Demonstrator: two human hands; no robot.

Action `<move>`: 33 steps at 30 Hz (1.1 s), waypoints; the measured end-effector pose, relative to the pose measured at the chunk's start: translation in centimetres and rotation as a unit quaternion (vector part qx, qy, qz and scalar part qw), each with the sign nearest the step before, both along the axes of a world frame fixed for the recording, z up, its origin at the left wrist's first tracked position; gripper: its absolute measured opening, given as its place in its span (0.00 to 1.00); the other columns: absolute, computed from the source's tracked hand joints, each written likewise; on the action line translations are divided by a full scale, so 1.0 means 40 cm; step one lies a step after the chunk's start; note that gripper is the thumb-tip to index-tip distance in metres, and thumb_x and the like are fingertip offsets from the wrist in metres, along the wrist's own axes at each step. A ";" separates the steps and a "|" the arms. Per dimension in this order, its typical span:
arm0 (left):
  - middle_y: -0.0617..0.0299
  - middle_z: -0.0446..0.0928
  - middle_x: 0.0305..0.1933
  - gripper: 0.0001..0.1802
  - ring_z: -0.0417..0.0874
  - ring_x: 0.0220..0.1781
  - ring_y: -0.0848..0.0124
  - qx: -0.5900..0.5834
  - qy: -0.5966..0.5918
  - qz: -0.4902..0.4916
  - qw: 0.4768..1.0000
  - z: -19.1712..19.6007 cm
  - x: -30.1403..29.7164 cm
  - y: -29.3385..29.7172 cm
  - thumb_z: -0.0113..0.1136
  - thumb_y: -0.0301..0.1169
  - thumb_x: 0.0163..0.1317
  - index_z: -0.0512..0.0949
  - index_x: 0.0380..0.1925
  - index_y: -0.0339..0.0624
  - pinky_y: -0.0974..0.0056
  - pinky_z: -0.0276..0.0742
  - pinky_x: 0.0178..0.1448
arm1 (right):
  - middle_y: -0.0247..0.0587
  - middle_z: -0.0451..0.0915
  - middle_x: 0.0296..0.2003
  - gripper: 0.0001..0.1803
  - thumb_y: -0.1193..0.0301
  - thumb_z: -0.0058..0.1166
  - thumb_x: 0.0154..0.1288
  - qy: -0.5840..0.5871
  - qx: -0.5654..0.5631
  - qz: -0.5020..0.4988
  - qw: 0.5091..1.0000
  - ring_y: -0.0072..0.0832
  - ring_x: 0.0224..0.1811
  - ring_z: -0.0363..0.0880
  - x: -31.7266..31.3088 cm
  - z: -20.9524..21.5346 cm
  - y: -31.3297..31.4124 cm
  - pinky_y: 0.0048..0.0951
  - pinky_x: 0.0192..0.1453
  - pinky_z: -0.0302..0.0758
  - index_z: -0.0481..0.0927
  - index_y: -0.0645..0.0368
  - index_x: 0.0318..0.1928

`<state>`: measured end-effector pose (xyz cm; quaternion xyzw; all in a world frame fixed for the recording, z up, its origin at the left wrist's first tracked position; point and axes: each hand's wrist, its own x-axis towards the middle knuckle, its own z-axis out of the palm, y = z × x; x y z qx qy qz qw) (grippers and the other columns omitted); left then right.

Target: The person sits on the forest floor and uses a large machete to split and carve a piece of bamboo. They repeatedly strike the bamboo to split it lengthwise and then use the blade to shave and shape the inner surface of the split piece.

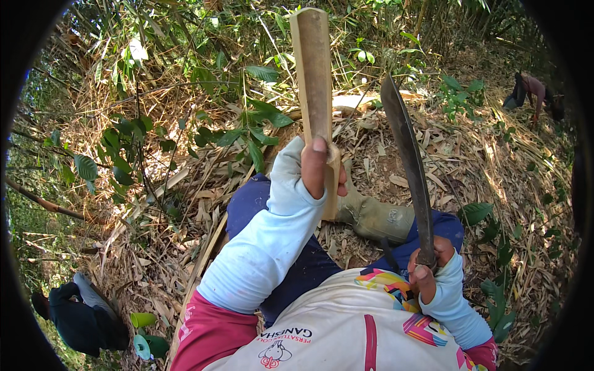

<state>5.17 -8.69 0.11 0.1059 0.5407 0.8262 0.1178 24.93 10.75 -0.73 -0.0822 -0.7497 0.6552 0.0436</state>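
Observation:
My left hand (315, 167) is wrapped round a split piece of bamboo (312, 74), thumb on its inner face near the node. The piece stands nearly upright in front of me, its wide end far and its narrower end near my boot. My right hand (428, 269), lower and to the right, grips a machete (407, 142) by its handle, which is mostly hidden by the fingers. The long, dark, curved blade points up and away, apart from the bamboo.
My bent leg in a muddy rubber boot (385, 217) lies between the hands. A leafy sapling (266, 114) grows ahead on the left. Dry leaves cover the sloping ground. One person (83, 315) is at lower left beside a green cup (143, 319); another (531, 93) bends at far right.

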 end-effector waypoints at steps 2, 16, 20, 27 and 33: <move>0.57 0.74 0.25 0.25 0.77 0.24 0.71 -0.013 0.013 0.014 1.000 -0.001 0.003 0.004 0.56 0.48 0.65 0.68 0.42 0.34 0.68 0.75 0.23 | 0.30 0.72 0.26 0.30 0.62 0.59 0.64 0.004 0.015 -0.003 1.000 0.14 0.27 0.67 0.002 -0.001 -0.001 0.19 0.31 0.65 0.64 0.63 0.60; 0.62 0.73 0.35 0.33 0.76 0.36 0.73 -0.176 0.187 -0.004 0.966 -0.054 -0.007 0.004 0.64 0.28 0.53 0.60 0.58 0.37 0.69 0.76 0.39 | 0.26 0.73 0.25 0.19 0.76 0.62 0.58 0.050 0.039 -0.033 0.997 0.10 0.24 0.66 -0.176 0.069 -0.064 0.16 0.28 0.65 0.73 0.63 0.49; 0.59 0.74 0.40 0.33 0.74 0.41 0.74 -0.224 0.237 0.001 0.945 -0.058 -0.006 0.002 0.60 0.27 0.54 0.57 0.59 0.38 0.69 0.74 0.46 | 0.29 0.76 0.29 0.15 0.76 0.61 0.59 0.018 0.018 -0.014 1.000 0.11 0.27 0.70 -0.280 0.107 -0.113 0.17 0.31 0.69 0.72 0.60 0.46; 0.54 0.71 0.49 0.28 0.73 0.49 0.70 -0.120 0.250 -0.019 0.961 -0.094 -0.019 0.045 0.50 0.18 0.58 0.58 0.59 0.36 0.68 0.69 0.54 | 0.36 0.79 0.29 0.14 0.75 0.61 0.57 0.138 0.000 -0.011 0.990 0.18 0.28 0.74 -0.383 0.052 -0.137 0.25 0.34 0.73 0.74 0.61 0.44; 0.54 0.67 0.53 0.34 0.72 0.51 0.71 -0.056 0.125 -0.078 0.988 -0.080 -0.010 0.056 0.47 0.13 0.57 0.54 0.65 0.38 0.70 0.69 0.56 | 0.36 0.78 0.30 0.14 0.76 0.61 0.56 0.158 -0.046 -0.017 0.986 0.19 0.32 0.74 -0.391 0.015 -0.132 0.24 0.38 0.73 0.74 0.61 0.43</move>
